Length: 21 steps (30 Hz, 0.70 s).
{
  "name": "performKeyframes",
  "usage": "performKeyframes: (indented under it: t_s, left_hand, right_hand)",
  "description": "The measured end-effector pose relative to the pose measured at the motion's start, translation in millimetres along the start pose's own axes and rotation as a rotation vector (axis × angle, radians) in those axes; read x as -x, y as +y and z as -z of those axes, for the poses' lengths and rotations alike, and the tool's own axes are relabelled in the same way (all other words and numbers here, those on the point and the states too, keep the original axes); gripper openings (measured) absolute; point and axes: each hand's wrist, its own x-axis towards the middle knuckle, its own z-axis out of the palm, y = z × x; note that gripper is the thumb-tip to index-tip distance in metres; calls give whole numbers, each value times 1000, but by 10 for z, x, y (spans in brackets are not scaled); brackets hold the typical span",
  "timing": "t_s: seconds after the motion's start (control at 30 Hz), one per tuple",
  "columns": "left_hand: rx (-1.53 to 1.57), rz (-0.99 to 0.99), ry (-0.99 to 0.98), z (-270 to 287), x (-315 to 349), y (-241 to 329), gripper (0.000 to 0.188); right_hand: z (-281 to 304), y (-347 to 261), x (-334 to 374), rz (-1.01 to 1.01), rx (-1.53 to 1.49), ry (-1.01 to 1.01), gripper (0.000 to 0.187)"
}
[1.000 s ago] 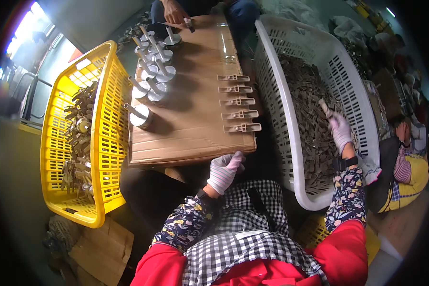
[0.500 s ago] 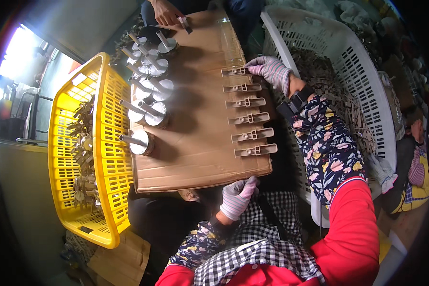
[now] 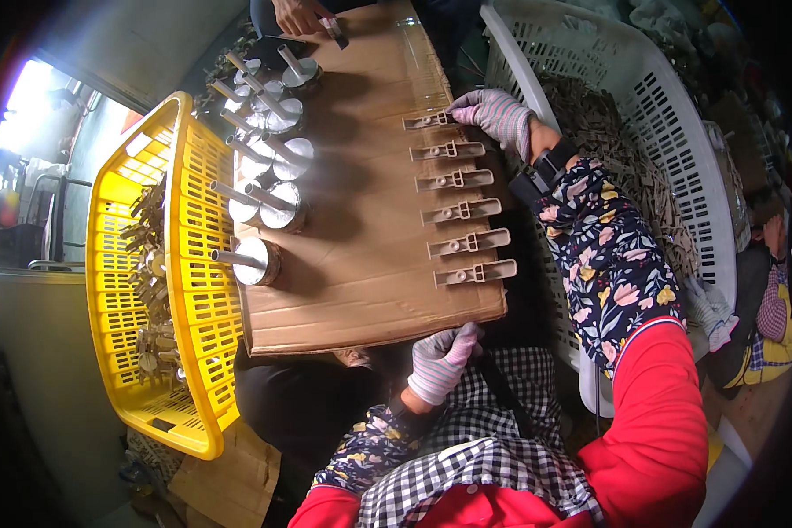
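Note:
My right hand (image 3: 499,119), in a striped knit glove, pinches the right end of the farthest beige lever-shaped piece (image 3: 426,121). Below that one, several matching beige pieces (image 3: 454,179) lie in a row along the right side of a brown cardboard sheet (image 3: 361,299). They are spaced apart and all point sideways. My left hand (image 3: 440,363), gloved alike, is closed at the near edge of the cardboard, thumb against fingers. What it holds, if anything, is hidden. Round silver-topped pieces with rod handles (image 3: 253,261) stand along the left side of the sheet.
A yellow slatted basket (image 3: 204,290) with metal parts stands at the left. To the right, a white basket (image 3: 678,132) holds many beige pieces (image 3: 590,123). Another person's hand (image 3: 297,16) is at the far edge beside a small dark object (image 3: 334,33). Another person sits at far right.
The view has shifted slightly, so the cardboard and its pieces sit a little higher. My right hand stays at the farthest beige piece; my left hand has hardly moved.

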Motion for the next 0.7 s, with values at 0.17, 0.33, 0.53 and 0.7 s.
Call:
performKeyframes:
  t_s: [0.17, 0.33, 0.53, 0.7]
  left_hand:
    - [6, -2, 3, -22, -5, -11, 31]
    - [-23, 5, 11, -59, -25, -10, 32]
    - [-2, -47, 23, 21, -23, -47, 34]
    - [66, -99, -54, 5, -120, -235, 32]
  right_hand:
    - [0, -63, 50, 24, 62, 24, 18]
    - [18, -135, 82, 74, 209, 63, 21]
    - [-152, -375, 38, 74, 739, 151, 33]
    - [-172, -750, 371, -169, 1065, 233, 48]
